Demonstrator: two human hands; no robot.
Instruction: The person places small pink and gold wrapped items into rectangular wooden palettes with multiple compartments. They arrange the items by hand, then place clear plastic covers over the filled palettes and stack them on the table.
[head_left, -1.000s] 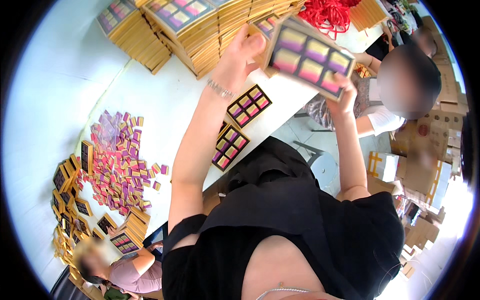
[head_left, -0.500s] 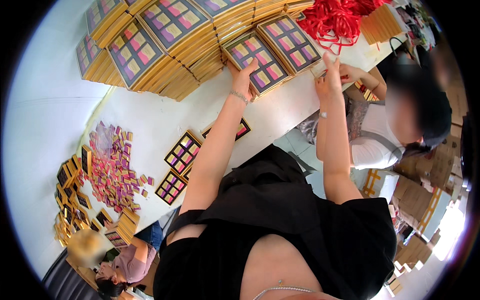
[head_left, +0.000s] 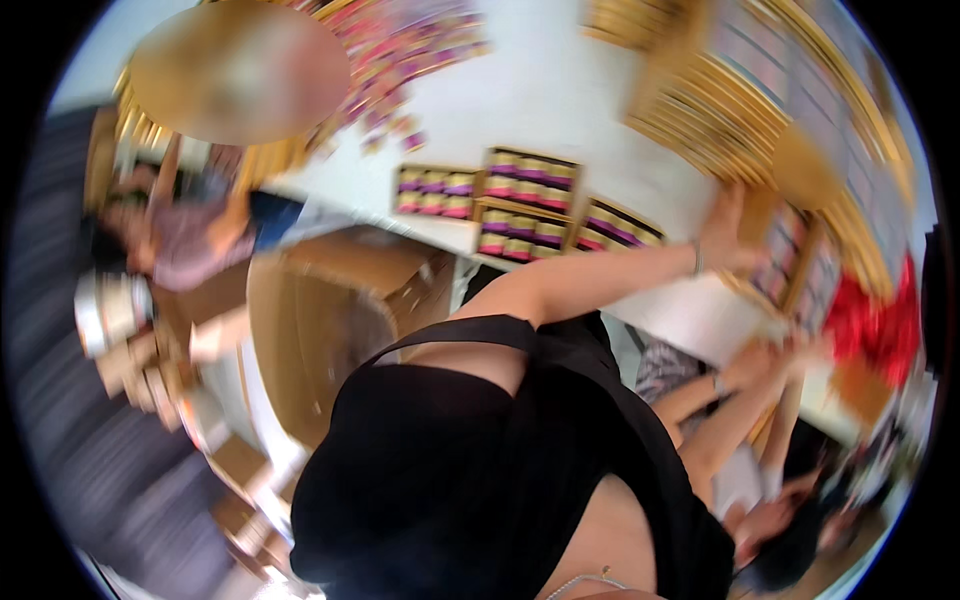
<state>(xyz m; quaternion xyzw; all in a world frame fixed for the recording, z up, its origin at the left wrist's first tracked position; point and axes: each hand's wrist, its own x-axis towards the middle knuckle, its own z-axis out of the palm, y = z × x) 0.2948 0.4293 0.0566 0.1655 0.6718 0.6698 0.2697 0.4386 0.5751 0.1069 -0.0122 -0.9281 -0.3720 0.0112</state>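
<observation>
Head view, blurred and tilted: a white worktop (head_left: 590,100) fills the upper frame. On it, left of the gold box (head_left: 790,265) both hands reach, lie four open trays of purple and pink packets (head_left: 525,205); stacked gold boxes (head_left: 720,120) rise above it. Left hand (head_left: 728,235) rests spread against this box's near edge, grip apart. Right hand (head_left: 800,350) sits just below the box; whether its grip is apart or together I cannot tell.

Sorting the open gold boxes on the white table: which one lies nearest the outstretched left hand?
The rightmost open box, just beside the left forearm; the other three lie farther from the left hand.
</observation>
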